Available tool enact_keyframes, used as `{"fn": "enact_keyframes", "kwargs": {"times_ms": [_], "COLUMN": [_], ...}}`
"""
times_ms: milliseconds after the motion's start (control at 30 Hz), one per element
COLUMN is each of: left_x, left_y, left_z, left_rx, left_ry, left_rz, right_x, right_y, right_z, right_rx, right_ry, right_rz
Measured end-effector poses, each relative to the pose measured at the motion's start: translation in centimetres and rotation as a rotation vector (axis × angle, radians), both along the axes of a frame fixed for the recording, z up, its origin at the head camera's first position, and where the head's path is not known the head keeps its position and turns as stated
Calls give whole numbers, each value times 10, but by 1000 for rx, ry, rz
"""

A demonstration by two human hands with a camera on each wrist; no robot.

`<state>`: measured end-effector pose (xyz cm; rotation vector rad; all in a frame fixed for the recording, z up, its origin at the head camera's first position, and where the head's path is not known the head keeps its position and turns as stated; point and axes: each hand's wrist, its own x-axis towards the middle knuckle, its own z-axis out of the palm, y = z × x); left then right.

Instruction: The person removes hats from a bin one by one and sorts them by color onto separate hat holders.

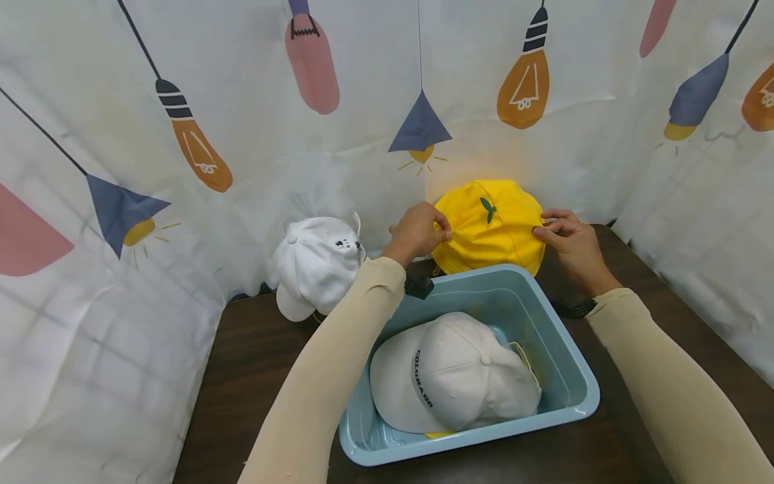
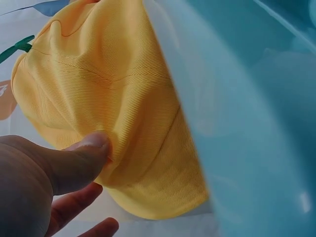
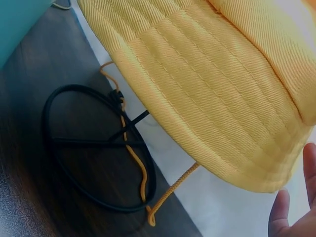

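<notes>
Two edges of the green-sprouted yellow twill hat are pinched, one by your left hand, the other by the fingertips of your right hand. That fingertip hold looks likelier to slip, tipping the hat sideways. Beneath the hat, the thin orange cord trails across the round base of the black wire stand; it could snag and drag the stand along. The hat is behind the pale-blue plastic tub, whose rim might catch a low brim. Your beige left sleeve passes near the white printed cloth cap and could knock it.
</notes>
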<state>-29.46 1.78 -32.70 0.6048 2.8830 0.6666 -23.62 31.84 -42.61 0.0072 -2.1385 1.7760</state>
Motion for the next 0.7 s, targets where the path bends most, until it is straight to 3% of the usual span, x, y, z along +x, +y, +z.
{"fn": "enact_keyframes", "kwargs": {"times_ms": [300, 467, 700], "left_x": [-1, 5, 17], "left_y": [1, -2, -21], "left_z": [0, 4, 21], "left_rx": [0, 17, 51], "left_ry": [-21, -36, -12], "left_rz": [7, -5, -99], "right_x": [0, 7, 22], "right_y": [-2, -1, -1], "right_z": [0, 9, 32], "right_rx": [-2, 95, 257], "right_ry": [-30, -72, -117], "right_rz": [-25, -7, -18]}}
